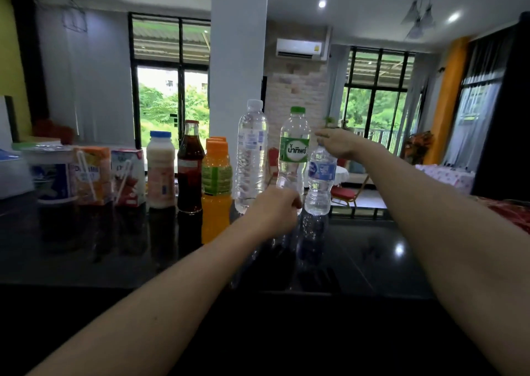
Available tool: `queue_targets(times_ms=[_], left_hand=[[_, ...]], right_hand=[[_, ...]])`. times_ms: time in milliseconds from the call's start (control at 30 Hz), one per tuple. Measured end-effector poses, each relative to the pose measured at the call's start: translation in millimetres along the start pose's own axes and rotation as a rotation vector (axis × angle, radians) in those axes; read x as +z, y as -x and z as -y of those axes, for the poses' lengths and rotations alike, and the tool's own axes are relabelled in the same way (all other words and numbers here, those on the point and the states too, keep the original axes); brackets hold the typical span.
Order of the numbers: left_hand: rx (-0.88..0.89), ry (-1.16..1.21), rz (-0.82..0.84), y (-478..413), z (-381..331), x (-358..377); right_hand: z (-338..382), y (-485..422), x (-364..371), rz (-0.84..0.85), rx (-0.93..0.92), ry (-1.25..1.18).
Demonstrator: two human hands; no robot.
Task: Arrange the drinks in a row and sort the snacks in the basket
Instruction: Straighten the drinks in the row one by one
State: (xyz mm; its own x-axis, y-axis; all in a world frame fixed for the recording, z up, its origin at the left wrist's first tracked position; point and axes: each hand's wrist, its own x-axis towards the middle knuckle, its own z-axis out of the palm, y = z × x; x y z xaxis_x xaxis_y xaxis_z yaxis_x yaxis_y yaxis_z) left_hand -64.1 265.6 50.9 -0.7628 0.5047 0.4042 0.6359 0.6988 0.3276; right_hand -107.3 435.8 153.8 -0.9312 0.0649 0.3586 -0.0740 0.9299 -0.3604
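A row of drinks stands on the glossy black counter [372, 255]. From the left: a blue-labelled tub [51, 177], an orange carton [91, 175], a red carton [129, 177], a milk bottle [160, 169], a dark soda bottle [190, 169], orange juice bottles [216, 175], and a tall clear water bottle [251, 154]. My left hand [275, 209] curls round the base of the green-capped water bottle [295, 146]. My right hand [338, 143] grips the top of the small blue-labelled water bottle [319, 183], hiding its cap. That bottle stands right beside the green-capped one.
A white container [11, 172] sits at the far left of the counter. The counter's far edge runs just behind the bottles, with a red chair [344, 195] and the room beyond. Bare counter lies to the right of the small bottle and in front of the row.
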Motion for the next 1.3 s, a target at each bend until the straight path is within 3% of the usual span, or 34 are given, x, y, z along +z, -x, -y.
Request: queue_targets(times_ms=[200, 500, 767, 1300], left_hand=[[-0.209, -0.014, 0.175, 17.7, 14.7, 29.4], [-0.25, -0.175, 0.284, 13.2, 16.0, 33.2], [-0.275, -0.208, 0.265, 9.7, 22.1, 39.3], [-0.274, -0.174, 0.241, 12.4, 19.3, 36.1]], right_hand=[[-8.1, -3.5, 1.5, -0.094, 0.006, 0.098], [-23.0, -12.1, -2.7, -0.156, 0.038, 0.139], [-15.6, -9.1, 6.1, -0.285, 0.106, 0.261], [-16.9, 3.7, 12.3, -0.257, 0.142, 0.224]])
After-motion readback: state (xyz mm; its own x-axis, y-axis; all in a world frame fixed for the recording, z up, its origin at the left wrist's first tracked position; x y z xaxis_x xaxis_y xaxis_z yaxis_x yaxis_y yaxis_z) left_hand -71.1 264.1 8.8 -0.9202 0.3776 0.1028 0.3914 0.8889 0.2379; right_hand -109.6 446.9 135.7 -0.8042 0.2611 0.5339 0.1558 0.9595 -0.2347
